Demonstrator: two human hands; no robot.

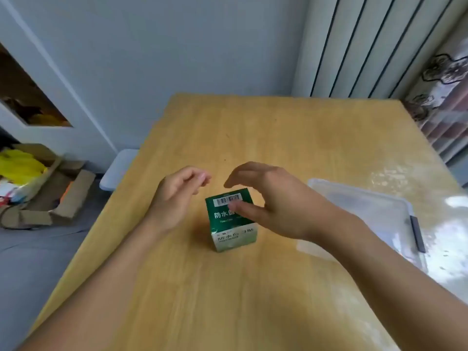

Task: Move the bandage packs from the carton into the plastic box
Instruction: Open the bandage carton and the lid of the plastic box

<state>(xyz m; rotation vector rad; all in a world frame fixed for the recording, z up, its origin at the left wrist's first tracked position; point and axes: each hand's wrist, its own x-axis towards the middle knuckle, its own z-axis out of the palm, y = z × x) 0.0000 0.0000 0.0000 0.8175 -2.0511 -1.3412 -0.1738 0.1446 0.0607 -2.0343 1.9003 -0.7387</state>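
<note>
One head-worn wide-angle view looks forward and steeply down onto a wooden table (253,287) from close above; both forearms enter from five and seven o'clock, with a wall at twelve o'clock.

Looks like somebody's room at home, not a lab: plain wooden table (253,138) past the fingertips, striped curtain (367,46) beyond them, and open cardboard boxes (58,193) of clutter on the floor, left of the fingers.
</note>
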